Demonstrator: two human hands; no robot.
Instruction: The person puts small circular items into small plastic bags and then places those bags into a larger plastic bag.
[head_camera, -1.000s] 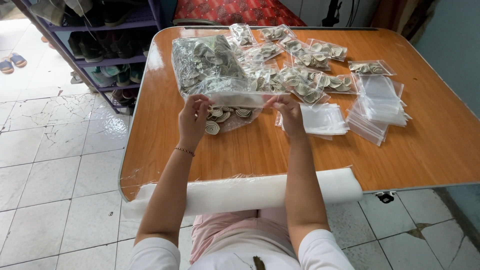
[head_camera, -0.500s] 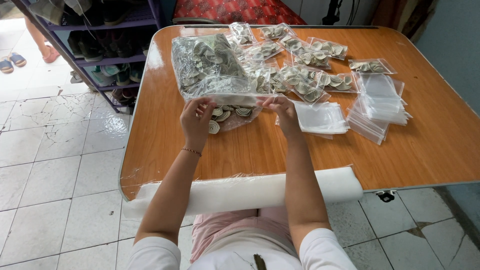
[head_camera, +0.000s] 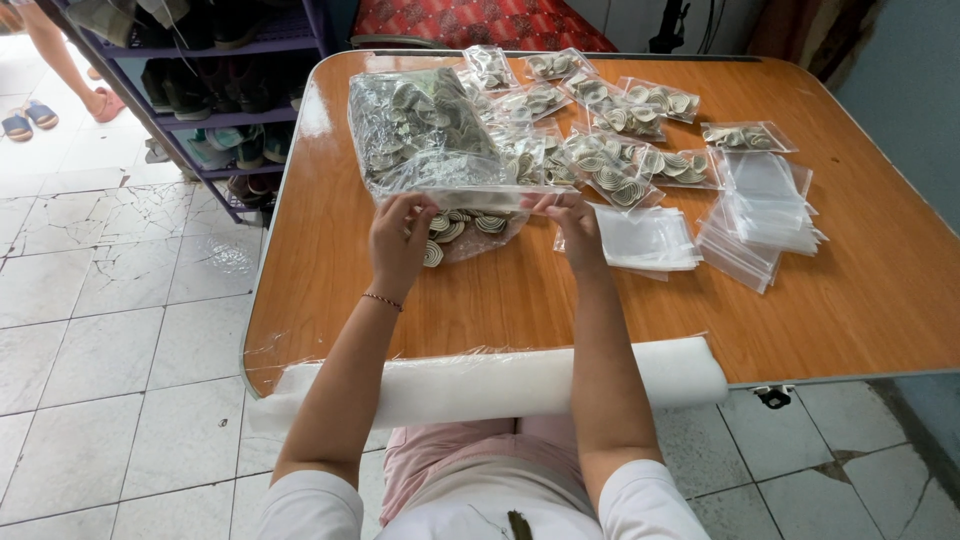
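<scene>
While outstretched, left hand (head_camera: 398, 238), right hand (head_camera: 572, 222) pinching small bag (head_camera: 470, 222)

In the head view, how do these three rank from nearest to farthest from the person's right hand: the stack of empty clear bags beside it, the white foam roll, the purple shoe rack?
From the right hand:
1. Stack of empty clear bags, just to its right on the table.
2. White foam roll, along the near table edge.
3. Purple shoe rack, off the table, far left.

Both my bare arms stretch forward, side by side and nearly parallel. My left hand (head_camera: 400, 237) is raised with its back toward me, fingers (head_camera: 412, 207) curled and pinched at the tips. My right hand (head_camera: 575, 222) mirrors it, fingers pinched too. A thin cord circles my left wrist.
</scene>
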